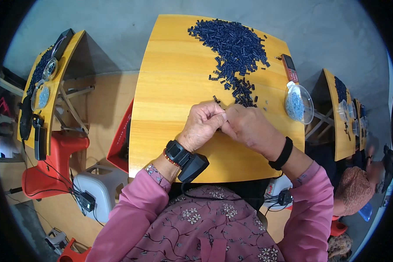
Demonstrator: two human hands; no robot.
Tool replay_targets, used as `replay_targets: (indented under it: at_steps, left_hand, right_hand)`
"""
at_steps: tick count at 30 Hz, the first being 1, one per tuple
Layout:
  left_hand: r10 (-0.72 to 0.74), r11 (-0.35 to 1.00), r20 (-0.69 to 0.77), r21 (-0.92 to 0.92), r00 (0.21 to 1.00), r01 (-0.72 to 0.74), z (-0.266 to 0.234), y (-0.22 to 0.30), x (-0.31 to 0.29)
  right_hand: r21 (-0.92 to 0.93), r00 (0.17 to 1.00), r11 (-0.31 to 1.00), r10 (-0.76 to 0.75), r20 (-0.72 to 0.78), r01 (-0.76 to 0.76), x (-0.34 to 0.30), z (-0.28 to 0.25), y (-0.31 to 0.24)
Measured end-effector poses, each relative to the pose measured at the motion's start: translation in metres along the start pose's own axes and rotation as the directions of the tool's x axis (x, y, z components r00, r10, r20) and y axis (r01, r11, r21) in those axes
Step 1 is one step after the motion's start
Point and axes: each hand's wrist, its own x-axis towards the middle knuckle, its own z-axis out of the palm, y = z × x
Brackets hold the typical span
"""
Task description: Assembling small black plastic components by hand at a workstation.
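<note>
My left hand (201,125) and my right hand (252,127) meet fingertip to fingertip over the middle of a yellow wooden table (170,87). Both pinch at something very small between them; it is hidden by the fingers. A large heap of small dark blue pieces (233,48) lies on the far part of the table and trails down to just beyond my right hand. A clear plastic bowl (298,104) with small light blue parts sits at the right edge. My left wrist carries a black device with a cable.
A red and black phone (289,68) lies near the table's right edge. Similar tables stand at the left (52,83) and right (341,113) with dark pieces and bowls. Another person (358,187) sits at lower right. A red stool (52,166) and grey stool (101,185) stand at left.
</note>
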Motion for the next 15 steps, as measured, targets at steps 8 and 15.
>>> replay_targets:
  at_steps: [8,15]
  left_hand:
    - [-0.019,0.989,-0.016,-0.145,1.0,0.016,0.008,0.006,0.004]
    - [0.128,0.906,-0.157,-0.382,0.979,-0.179,-0.002,0.002,0.012]
  right_hand:
    - [0.12,0.979,0.99,0.091,-0.184,-0.069,-0.003,0.002,-0.004]
    - [0.219,0.95,0.973,0.131,-0.284,-0.068,-0.026,0.011,0.003]
